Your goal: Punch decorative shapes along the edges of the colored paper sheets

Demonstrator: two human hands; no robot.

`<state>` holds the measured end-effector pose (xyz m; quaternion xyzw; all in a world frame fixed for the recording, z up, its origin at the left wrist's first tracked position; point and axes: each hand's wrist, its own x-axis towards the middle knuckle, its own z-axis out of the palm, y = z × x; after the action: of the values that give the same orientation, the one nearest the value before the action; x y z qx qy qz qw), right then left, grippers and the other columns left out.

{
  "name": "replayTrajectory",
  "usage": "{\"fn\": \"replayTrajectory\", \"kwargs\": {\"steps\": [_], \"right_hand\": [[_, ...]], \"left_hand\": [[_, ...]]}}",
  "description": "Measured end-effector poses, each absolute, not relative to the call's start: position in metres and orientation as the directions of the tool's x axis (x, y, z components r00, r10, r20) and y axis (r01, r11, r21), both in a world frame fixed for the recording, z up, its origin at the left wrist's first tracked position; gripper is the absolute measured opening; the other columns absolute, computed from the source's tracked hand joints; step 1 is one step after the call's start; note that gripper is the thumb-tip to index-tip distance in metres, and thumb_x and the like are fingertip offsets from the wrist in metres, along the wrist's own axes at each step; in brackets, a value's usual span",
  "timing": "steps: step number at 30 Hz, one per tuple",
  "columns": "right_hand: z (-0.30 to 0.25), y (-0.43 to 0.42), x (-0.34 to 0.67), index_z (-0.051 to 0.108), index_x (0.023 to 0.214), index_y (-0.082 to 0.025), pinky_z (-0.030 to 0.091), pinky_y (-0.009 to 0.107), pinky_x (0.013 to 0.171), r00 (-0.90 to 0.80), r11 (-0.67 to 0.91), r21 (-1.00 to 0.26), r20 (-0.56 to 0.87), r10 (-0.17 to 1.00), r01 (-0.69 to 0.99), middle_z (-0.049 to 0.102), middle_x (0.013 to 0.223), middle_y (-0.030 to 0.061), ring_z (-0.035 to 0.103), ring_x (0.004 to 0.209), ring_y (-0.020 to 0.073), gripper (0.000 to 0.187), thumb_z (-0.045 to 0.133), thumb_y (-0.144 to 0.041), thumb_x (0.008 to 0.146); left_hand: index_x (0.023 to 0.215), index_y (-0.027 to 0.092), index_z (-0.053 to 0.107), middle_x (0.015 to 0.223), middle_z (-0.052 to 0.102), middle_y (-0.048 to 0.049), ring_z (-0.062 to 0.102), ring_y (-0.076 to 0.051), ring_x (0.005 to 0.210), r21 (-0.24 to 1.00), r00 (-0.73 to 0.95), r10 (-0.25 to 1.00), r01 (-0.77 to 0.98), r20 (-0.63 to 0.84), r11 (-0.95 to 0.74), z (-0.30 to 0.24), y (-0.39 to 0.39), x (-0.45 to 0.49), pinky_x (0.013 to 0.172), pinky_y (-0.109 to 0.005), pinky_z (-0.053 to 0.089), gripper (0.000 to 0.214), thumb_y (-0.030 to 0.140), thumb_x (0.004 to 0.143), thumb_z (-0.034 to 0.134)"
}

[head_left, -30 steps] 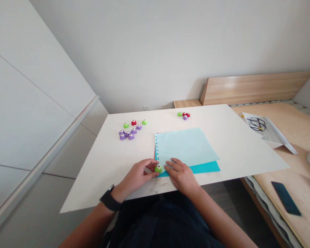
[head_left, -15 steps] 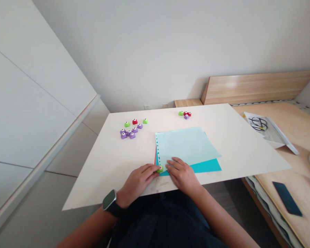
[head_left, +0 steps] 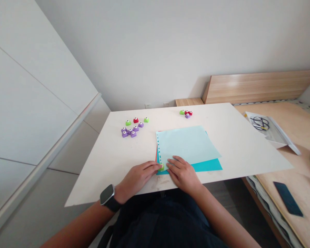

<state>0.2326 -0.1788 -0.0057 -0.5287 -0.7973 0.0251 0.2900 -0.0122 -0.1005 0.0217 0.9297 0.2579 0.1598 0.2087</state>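
At the near left corner of a pale blue sheet of paper [head_left: 186,144], my left hand [head_left: 138,177] is closed, its thumb and fingertips on a small green craft punch [head_left: 161,167] with a white, dark-spotted top. A row of small holes runs down the sheet's left edge, with teal showing through. My right hand [head_left: 183,173] lies open, fingers spread over the near edge of the sheet, just right of the punch. Beneath sits a teal sheet [head_left: 208,165], sticking out at the near side. A red-orange sliver of another sheet shows at the left.
Several purple punches [head_left: 130,132], two green ones and a red punch [head_left: 135,120] stand at the table's far left. Another small cluster with a purple punch [head_left: 187,116] is at the far right. A bed with a phone [head_left: 288,198] and a cable-filled box [head_left: 272,132] adjoins the white table [head_left: 243,137].
The camera view has shifted slightly. My left fingers stay at the green punch, now showing a little more of its face; my right hand keeps its place on the sheet.
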Motion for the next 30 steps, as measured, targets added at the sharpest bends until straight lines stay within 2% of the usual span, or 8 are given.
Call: {"fn": "replayTrajectory", "kwargs": {"steps": [7,16,24,30], "right_hand": [[-0.007,-0.178,0.232,0.068,0.124,-0.021,0.052,0.046,0.107,-0.285,0.448,-0.335,0.435,0.854,0.829,0.068,0.126,0.0090,0.056,0.127,0.0269,0.029,0.058,-0.019,0.096],[-0.010,-0.177,0.233,0.069,0.122,-0.022,0.055,0.046,0.103,-0.287,0.460,-0.323,0.462,0.839,0.827,0.070,0.123,0.0094,0.058,0.125,0.0267,0.030,0.061,-0.017,0.093],[-0.008,-0.178,0.232,0.068,0.122,-0.021,0.052,0.046,0.106,-0.291,0.462,-0.336,0.450,0.845,0.821,0.069,0.125,0.0090,0.056,0.127,0.0270,0.030,0.057,-0.016,0.096],[-0.008,-0.178,0.232,0.069,0.121,-0.021,0.052,0.045,0.105,-0.281,0.454,-0.339,0.452,0.847,0.824,0.069,0.124,0.0087,0.056,0.125,0.0267,0.029,0.058,-0.017,0.095]], "left_hand": [[0.136,0.026,0.059,0.131,0.064,-0.0069,0.063,-0.021,0.118,0.418,0.846,0.505,0.402,0.171,-0.815,0.026,-0.100,-0.006,0.103,-0.038,0.054,0.036,0.021,0.103,0.046],[0.123,0.025,0.066,0.126,0.068,-0.0042,0.065,-0.019,0.116,0.496,0.836,0.532,0.408,0.133,-0.766,0.027,-0.098,0.006,0.102,-0.034,0.053,0.030,0.022,0.104,0.044],[0.111,0.025,0.068,0.120,0.069,-0.0039,0.065,-0.022,0.111,0.357,0.858,0.508,0.455,0.068,-0.816,0.046,-0.099,0.015,0.096,-0.036,0.050,0.023,0.018,0.101,0.049],[0.116,0.026,0.066,0.120,0.070,-0.0046,0.064,-0.023,0.113,0.453,0.789,0.602,0.494,0.126,-0.742,0.033,-0.106,0.009,0.098,-0.035,0.049,0.019,0.029,0.099,0.055]]}}
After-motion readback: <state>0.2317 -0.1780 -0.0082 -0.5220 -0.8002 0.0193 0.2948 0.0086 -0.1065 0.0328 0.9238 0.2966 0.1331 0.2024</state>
